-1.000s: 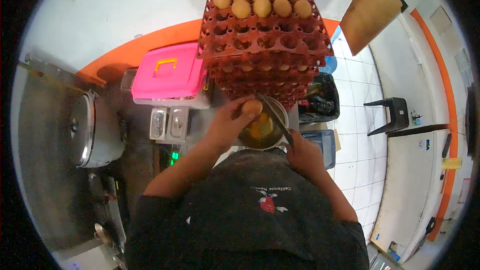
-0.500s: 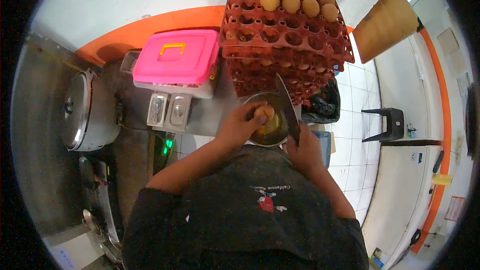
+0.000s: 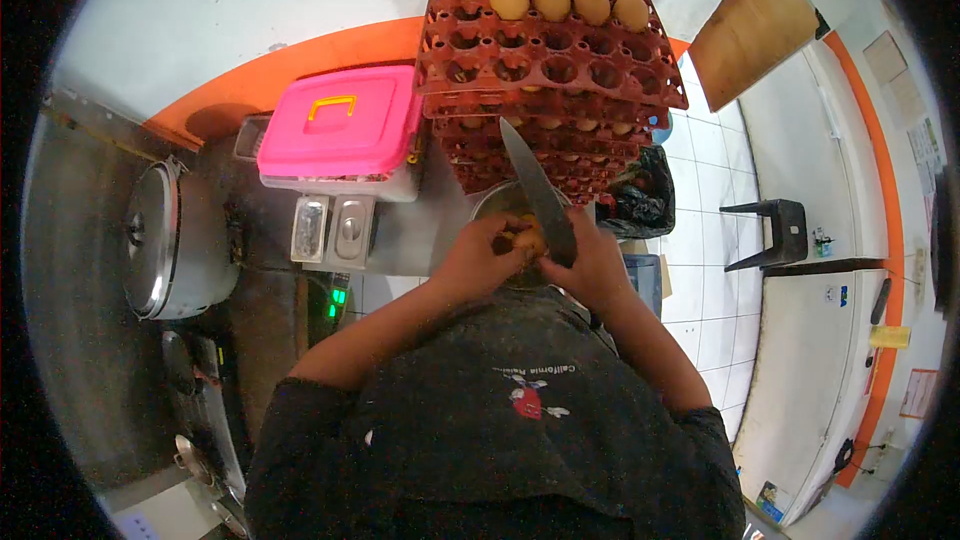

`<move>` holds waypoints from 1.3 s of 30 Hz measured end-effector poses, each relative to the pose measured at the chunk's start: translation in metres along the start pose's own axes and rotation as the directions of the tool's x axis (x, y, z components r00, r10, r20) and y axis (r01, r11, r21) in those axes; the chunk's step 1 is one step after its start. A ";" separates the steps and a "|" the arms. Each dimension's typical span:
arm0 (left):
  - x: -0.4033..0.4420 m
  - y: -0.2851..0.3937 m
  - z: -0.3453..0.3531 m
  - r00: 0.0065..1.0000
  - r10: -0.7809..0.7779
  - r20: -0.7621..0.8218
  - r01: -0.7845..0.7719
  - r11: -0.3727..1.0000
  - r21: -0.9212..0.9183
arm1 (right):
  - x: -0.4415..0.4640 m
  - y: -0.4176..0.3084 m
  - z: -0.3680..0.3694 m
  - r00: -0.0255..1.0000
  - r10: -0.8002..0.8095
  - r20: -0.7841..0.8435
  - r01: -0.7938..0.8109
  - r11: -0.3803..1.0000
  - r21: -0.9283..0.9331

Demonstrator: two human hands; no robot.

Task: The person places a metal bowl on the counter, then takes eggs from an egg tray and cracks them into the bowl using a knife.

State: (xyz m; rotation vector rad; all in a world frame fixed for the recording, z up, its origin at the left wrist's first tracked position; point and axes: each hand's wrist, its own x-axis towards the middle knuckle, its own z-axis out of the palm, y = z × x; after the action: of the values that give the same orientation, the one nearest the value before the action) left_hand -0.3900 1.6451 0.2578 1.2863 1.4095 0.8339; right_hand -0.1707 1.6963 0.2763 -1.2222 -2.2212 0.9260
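Note:
Over a round metal bowl (image 3: 488, 202) at the counter's edge, my left hand (image 3: 482, 258) is closed around a brown egg (image 3: 527, 240). My right hand (image 3: 592, 265) grips a kitchen knife (image 3: 537, 180), its broad blade slanting up and to the left across the bowl. The fingers of my right hand reach to the egg, and both hands meet there. Most of the bowl's inside is hidden behind my hands and the blade. Just beyond stands a tall stack of red egg trays (image 3: 560, 70), with several brown eggs (image 3: 550, 0) on top.
To the left are a pink-lidded plastic box (image 3: 335, 125) and two small lidded steel containers (image 3: 350, 225). A large lidded pot (image 3: 180, 240) stands farther left. Right of the stack is a bin with a black bag (image 3: 645, 195); a black stool (image 3: 775, 235) stands on the tiled floor.
My right hand has moved left and up to the egg, bringing the knife with it. The blade now crosses more of the bowl. The whole view has shifted slightly.

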 end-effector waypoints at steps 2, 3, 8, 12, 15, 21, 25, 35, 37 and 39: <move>0.000 0.008 0.001 0.999 0.013 -0.037 -0.011 0.999 0.049 | 0.003 0.000 0.000 0.994 -0.092 -0.052 0.090 0.996 -0.026; 0.000 0.013 0.002 0.998 0.022 -0.055 -0.020 0.999 0.042 | 0.004 0.001 0.002 0.993 -0.102 -0.059 0.102 0.995 -0.012; 0.000 0.026 -0.001 0.995 0.037 -0.091 -0.030 0.996 0.081 | 0.008 0.005 0.007 0.986 -0.121 -0.113 0.120 0.993 -0.020; 0.007 0.012 -0.001 0.954 0.268 -0.137 -0.210 0.919 0.332 | 0.010 0.015 0.009 0.971 -0.199 -0.134 0.181 0.974 -0.133; 0.012 0.003 0.004 0.940 0.234 -0.249 -0.162 0.946 0.281 | 0.010 0.023 0.015 0.965 -0.206 -0.164 0.172 0.964 -0.201; 0.016 0.023 0.004 0.962 0.092 -0.258 -0.031 0.972 0.232 | 0.006 0.020 0.004 0.983 -0.010 -0.183 0.023 0.997 0.069; 0.026 0.032 0.017 0.915 0.386 -0.113 -0.292 0.831 0.474 | -0.017 0.024 -0.022 0.947 0.160 -0.279 -0.120 0.981 0.153; 0.097 0.127 0.124 0.897 0.350 0.271 -0.422 0.860 0.288 | -0.040 0.067 -0.106 0.735 0.445 -0.511 -0.267 0.883 0.385; 0.121 0.118 0.156 0.942 0.311 0.127 -0.334 0.910 0.245 | -0.023 0.107 -0.113 0.710 0.354 -0.608 -0.246 0.934 0.258; 0.129 0.132 0.162 0.934 0.341 0.108 -0.357 0.877 0.322 | 0.002 0.145 -0.123 0.716 0.295 -0.633 -0.301 0.948 0.102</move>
State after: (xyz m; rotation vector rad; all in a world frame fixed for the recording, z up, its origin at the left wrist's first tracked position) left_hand -0.1880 1.7738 0.3130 1.8549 1.3378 0.8107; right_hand -0.0105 1.7967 0.2539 -1.6368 -1.5008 0.4794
